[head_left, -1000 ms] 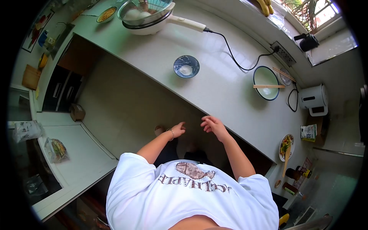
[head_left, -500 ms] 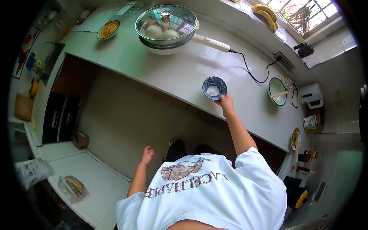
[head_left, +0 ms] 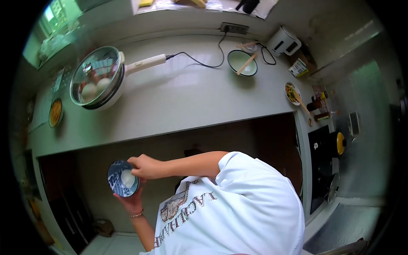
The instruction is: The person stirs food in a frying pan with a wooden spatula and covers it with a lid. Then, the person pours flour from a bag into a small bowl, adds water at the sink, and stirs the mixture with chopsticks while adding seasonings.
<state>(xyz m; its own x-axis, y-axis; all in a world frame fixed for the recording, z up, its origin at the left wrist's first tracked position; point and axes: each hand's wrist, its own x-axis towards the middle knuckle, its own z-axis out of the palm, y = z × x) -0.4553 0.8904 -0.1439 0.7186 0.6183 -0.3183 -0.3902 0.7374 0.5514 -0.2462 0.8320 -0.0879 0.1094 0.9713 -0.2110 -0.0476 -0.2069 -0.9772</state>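
While the right hand's [head_left: 146,167] grip is pinching the blue bowl's [head_left: 114,178] rim, the left hand [head_left: 131,200] is touching its lower side, finger closure unclear.
Patterned inside and holding white contents [head_left: 127,178], the round bowl is facing the camera, its outline running slightly longer up-down, in front of the worktop [head_left: 178,106], beyond which a lidded pan [head_left: 97,80] is sitting.

dim interior | daylight, window [head_left: 53,15] upper left | soft shadows on counter [head_left: 182,97] | edges curved (corners black)

head-worn view, looking forward and down past the shirt, hands close, counter beyond, tilted
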